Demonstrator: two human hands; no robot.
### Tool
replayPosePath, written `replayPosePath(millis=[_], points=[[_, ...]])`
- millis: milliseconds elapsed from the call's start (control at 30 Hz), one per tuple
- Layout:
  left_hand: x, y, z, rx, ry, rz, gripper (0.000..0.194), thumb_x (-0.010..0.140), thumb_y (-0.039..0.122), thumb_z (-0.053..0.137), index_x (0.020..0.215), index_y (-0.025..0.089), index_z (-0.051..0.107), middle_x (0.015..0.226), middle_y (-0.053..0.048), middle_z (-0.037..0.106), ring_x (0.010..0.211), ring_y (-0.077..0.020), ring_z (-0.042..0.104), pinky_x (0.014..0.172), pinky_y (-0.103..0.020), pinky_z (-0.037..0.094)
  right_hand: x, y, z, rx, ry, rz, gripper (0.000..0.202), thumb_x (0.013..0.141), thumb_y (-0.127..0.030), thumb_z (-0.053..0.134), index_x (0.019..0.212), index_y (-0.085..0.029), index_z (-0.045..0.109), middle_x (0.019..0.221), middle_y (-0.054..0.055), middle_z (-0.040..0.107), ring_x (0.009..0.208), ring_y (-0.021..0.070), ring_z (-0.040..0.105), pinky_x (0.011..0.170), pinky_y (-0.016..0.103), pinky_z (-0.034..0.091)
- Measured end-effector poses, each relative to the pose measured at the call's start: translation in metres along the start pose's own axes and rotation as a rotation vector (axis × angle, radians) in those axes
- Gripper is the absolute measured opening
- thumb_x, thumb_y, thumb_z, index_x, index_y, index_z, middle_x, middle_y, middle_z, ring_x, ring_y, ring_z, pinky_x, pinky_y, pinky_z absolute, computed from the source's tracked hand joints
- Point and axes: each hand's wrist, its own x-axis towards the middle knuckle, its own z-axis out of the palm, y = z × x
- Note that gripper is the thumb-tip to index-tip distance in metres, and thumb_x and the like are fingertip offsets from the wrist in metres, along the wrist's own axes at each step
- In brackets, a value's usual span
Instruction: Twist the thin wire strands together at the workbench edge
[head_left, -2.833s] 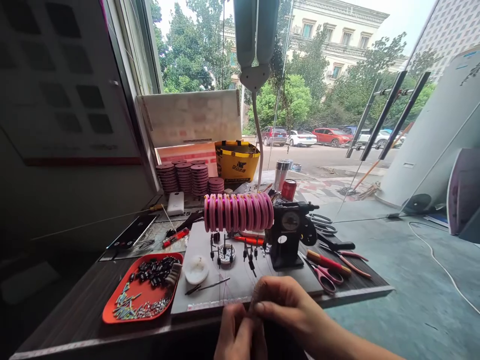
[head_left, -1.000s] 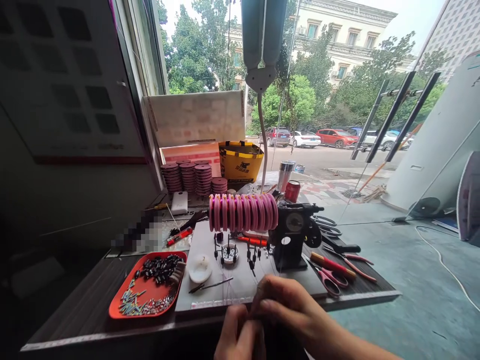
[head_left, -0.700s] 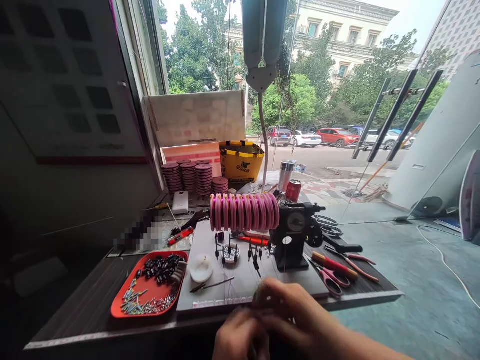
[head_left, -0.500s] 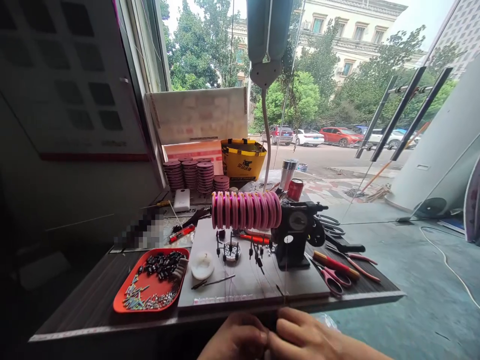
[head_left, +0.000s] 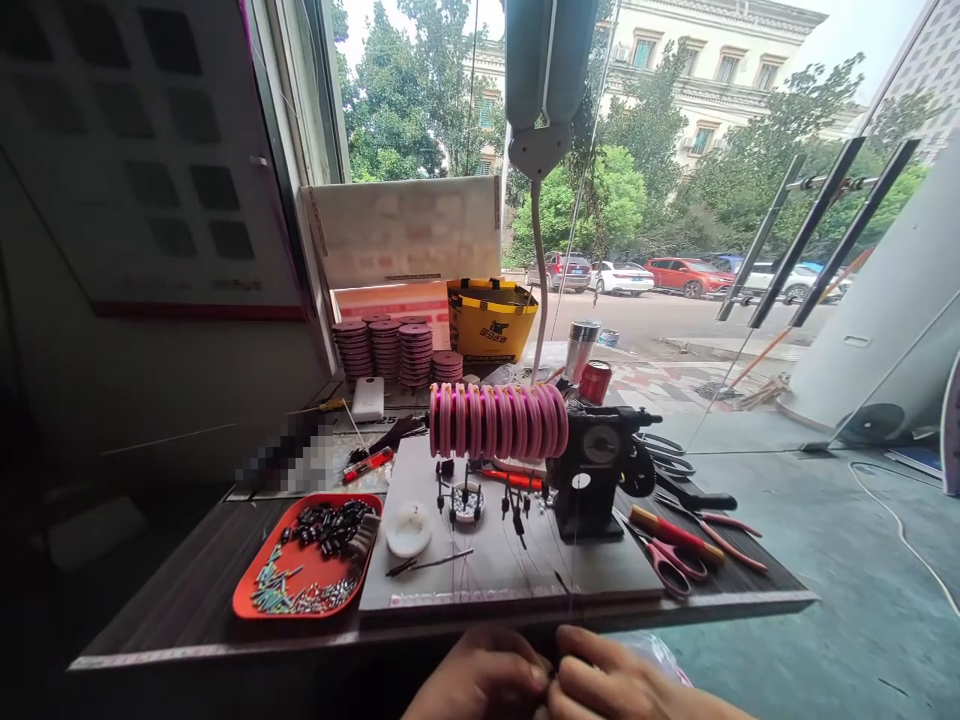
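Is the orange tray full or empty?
Partly full: the orange tray holds black bits at the back, small shiny pieces at the front, with bare orange between.

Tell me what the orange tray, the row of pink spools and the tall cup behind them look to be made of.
Orange tray: likely moulded plastic, with a uniform matte colour and a rounded raised rim. Pink spools: probably plastic or foam discs, glossy pink with thin flanges; I can't settle which. Tall cup: apparently stainless steel, silvery with bright vertical reflections.
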Motion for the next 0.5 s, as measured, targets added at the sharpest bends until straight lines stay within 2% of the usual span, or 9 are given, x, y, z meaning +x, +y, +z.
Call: replayPosePath(millis=[133,300,400,500], points=[[0.005,0.002,0.005,0.066,0.021,0.010,0.007,0.043,0.012,0.066,0.046,0.011,0.060,0.040,0.004,0.048,0.041,-0.0049,0.043,0.046,-0.019,0.027,-0.006,0.006,0.001,0.091,-0.049,-0.026,0.059,0.096,-0.012,0.010,0.058,-0.014,0.055,0.054,0.000,0.048,0.050,0.0128,0.038,0.057,0.022,0.040],[0.009,-0.002,0.000,0.220,0.091,0.012,0.005,0.050,0.020,0.060,0.052,0.015,0.058,0.041,0.006,0.043,0.036,-0.0045,0.033,0.040,-0.022,0.012,-0.013,0.005,0.005,0.099,-0.025,-0.025,0.056,0.096,-0.011,0.009,0.069,-0.015,0.058,0.057,0.000,0.051,0.055,0.0147,0.041,0.067,0.022,0.041],[0.009,-0.003,-0.002,0.374,0.113,0.126,0.004,0.052,0.019,0.057,0.051,0.016,0.058,0.042,0.005,0.045,0.039,-0.0076,0.035,0.043,-0.024,0.018,-0.013,0.003,0.012,0.176,0.001,0.043,0.056,0.098,-0.021,0.008,0.067,-0.018,0.054,0.055,-0.001,0.052,0.054,0.0127,0.041,0.060,0.019,0.041],[0.007,0.001,-0.001,0.546,0.140,0.304,0.005,0.051,0.013,0.062,0.049,0.016,0.058,0.052,0.003,0.051,0.055,-0.0122,0.043,0.054,-0.026,0.027,-0.008,0.005,0.015,0.233,0.041,0.078,0.049,0.099,-0.026,0.011,0.070,-0.019,0.050,0.054,-0.004,0.054,0.051,0.0109,0.039,0.051,0.021,0.035]])
